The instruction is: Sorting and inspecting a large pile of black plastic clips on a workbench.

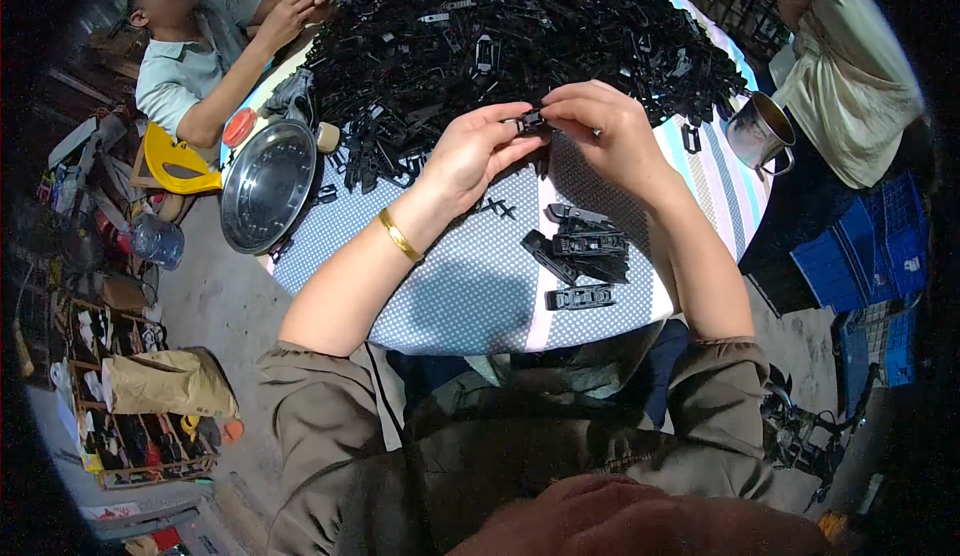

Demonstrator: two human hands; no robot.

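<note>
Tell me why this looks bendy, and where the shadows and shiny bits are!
Head view: the fisheye lens bends straight edges toward the black rim; head view: a big shadow darkens the near part of the tablecloth; head view: light glints on the round tray and metal mug.

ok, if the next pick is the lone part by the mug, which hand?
Right hand, likely: nearer the lone part, which lies on its side, toward the mug. Left hand is farther over, at the held part.
</note>
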